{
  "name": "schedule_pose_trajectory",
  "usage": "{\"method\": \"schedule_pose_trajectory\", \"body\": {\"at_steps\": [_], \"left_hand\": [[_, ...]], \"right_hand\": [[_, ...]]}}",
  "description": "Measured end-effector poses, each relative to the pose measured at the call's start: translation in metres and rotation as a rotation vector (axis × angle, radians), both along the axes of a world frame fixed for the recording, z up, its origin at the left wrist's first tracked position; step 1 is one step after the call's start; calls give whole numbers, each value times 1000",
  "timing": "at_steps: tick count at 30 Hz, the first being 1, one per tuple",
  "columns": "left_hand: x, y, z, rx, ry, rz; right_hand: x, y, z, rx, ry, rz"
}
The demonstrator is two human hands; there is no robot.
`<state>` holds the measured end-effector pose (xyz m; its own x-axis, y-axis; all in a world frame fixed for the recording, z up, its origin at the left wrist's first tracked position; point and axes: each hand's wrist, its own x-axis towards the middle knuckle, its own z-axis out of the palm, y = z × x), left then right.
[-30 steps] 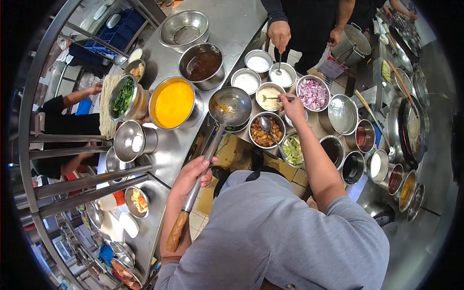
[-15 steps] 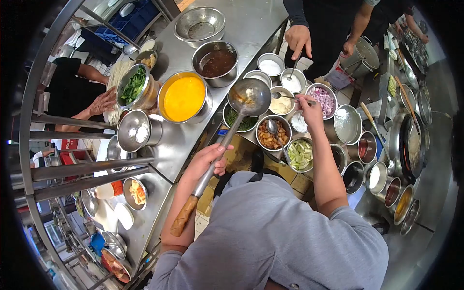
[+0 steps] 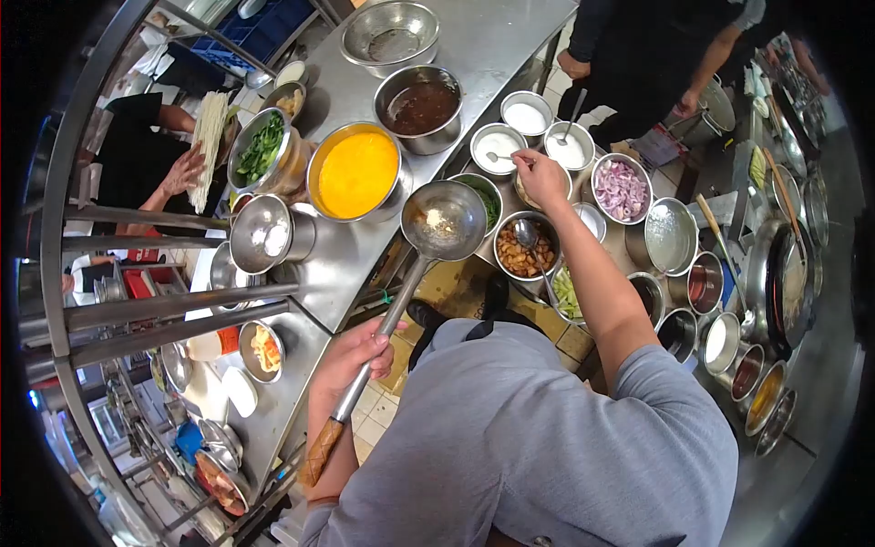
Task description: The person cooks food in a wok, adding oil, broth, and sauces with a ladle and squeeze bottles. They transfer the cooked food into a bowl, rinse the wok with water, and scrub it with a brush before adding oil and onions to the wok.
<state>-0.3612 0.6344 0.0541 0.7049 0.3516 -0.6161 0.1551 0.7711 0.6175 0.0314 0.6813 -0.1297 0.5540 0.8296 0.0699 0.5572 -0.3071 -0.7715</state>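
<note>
My left hand [image 3: 357, 354] is closed round the metal handle of a long ladle [image 3: 444, 221], whose bowl holds a little pale and orange-brown seasoning. My right hand [image 3: 543, 178] pinches a small spoon [image 3: 501, 158] over a pot of white powder [image 3: 498, 146]. Partly under my right forearm are the pot of pale yellow seasoning and a pot of browned chunks [image 3: 526, 246] with a spoon in it. Two more pots of white powder [image 3: 526, 116] [image 3: 571, 148] stand just beyond, one with a spoon. Chopped purple onion [image 3: 622, 189] lies in a pot to the right.
On the steel counter [image 3: 497, 46] stand a bowl of yellow liquid [image 3: 357, 171], a pot of dark sauce [image 3: 419, 107] and a bowl of greens [image 3: 261, 149]. A co-worker in black [image 3: 629, 64] stands opposite. Another person's hand [image 3: 185, 170] holds noodles at left. Metal rails [image 3: 182, 310] run along the left.
My right hand moved with its spoon from the pale yellow seasoning to the white powder. More pale seasoning lies in the ladle. The co-worker opposite let go of a spoon; noodles at left were lifted.
</note>
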Motion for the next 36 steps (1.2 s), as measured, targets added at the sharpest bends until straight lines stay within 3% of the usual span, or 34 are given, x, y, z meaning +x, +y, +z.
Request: {"method": "schedule_pose_trajectory", "body": {"at_steps": [3,7,9,10,11,14,15,17,19,21,22,25,29,36], "left_hand": [[6,2,-4,2,12,13],[24,10,-5,18,62,18],[35,17,-10,104,149,-22],[41,22,-13,105,146,-28],[48,27,-16,114,183,-56],[68,39,-27,129,214,-88],[73,41,-30,133,209,-85],[80,43,-33,102,120,-75],[88,46,-33,64,31,-83],[89,46,-26,-88,-208,-11],[88,46,-27,-114,-271,-7],[87,46,-19,-84,-325,-22],[87,43,-7,83,-173,-61],[86,40,-5,42,-78,-32]], "right_hand": [[-6,1,-1,19,4,44],[4,0,-16,57,274,-30],[10,-5,-19,243,724,-142],[11,-12,4,88,746,-195],[12,-18,16,90,744,-201],[14,-37,44,229,1142,-262],[20,-41,41,235,1137,-272],[40,-53,27,254,588,-256],[62,-63,23,277,538,-316],[81,-71,18,241,187,-423],[89,-71,15,127,138,-487],[92,-67,13,68,-46,-422],[91,-49,-6,-16,-92,-421],[89,-34,-11,-65,50,-396]]}}
